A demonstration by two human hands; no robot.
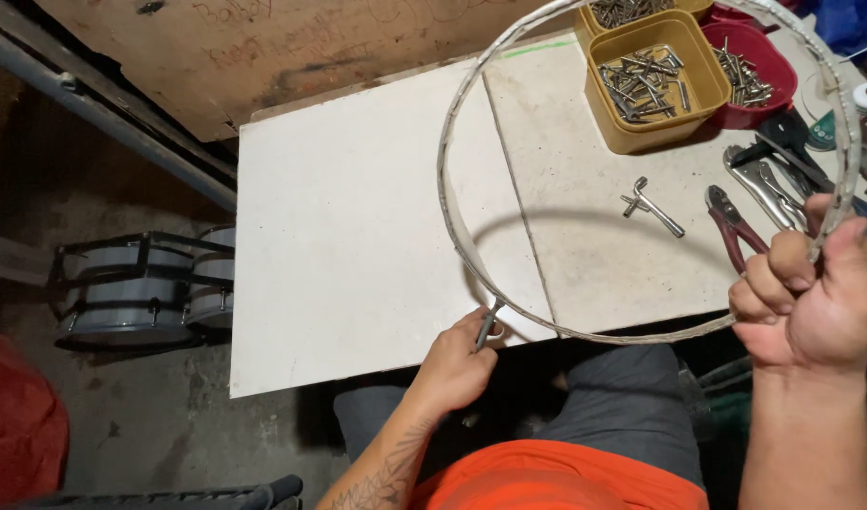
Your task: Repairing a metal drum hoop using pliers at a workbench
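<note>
A large thin metal hoop [445, 179] hangs tilted over a white tabletop [348, 227]. My right hand [811, 302] grips the hoop's rim at the right, fist closed around it. My left hand [457, 364] holds a small metal tool [488, 326] against the hoop's lower left edge, near the table's front edge. A T-shaped metal key [652, 206] lies on the table inside the hoop's outline.
Yellow tubs [655, 80] and a red bowl [749, 66] of metal rods and screws stand at the back right. Red-handled pliers [731, 227], locking pliers [764, 184] and other tools lie at the right. Small drums [145, 288] sit on the floor at left.
</note>
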